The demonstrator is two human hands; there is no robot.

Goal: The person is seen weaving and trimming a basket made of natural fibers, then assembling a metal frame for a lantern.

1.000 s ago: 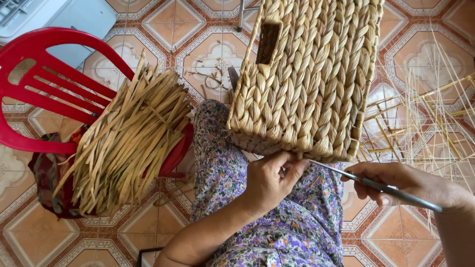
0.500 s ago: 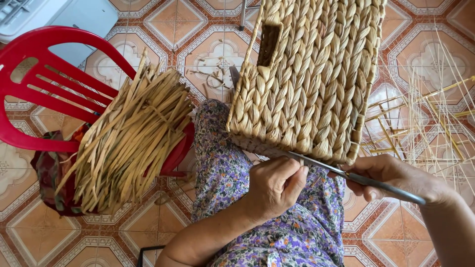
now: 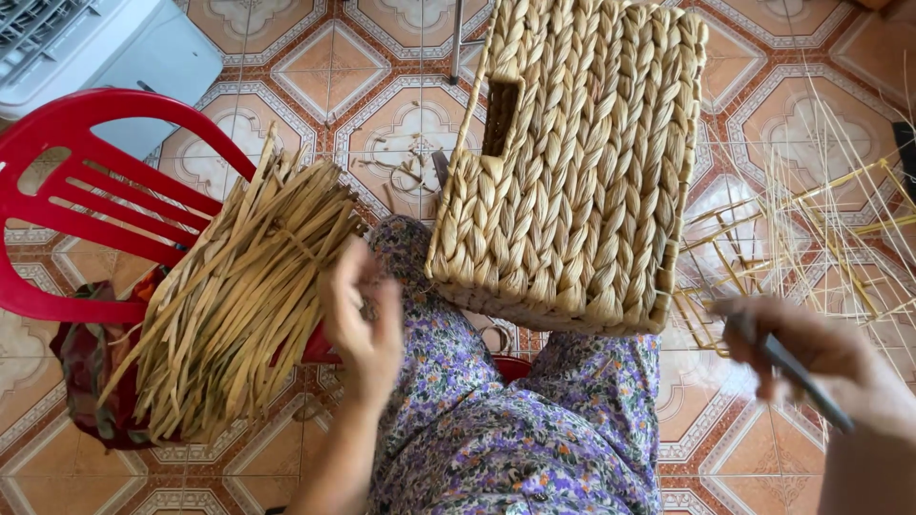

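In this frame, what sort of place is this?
Probably a home weaving spot: patterned floor tiles, a woven basket on the person's lap, a bundle of straw strips on a red plastic chair.

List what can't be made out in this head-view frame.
- Left hand: motion-blurred, so whether the fingers touch the straw bundle is unclear.
- Right hand: blurred; the tool it grips is a dark rod whose tip cannot be made out.
- Basket: top cut off by the frame edge; its inside is hidden.
- Red chair: seat mostly covered by the straw.
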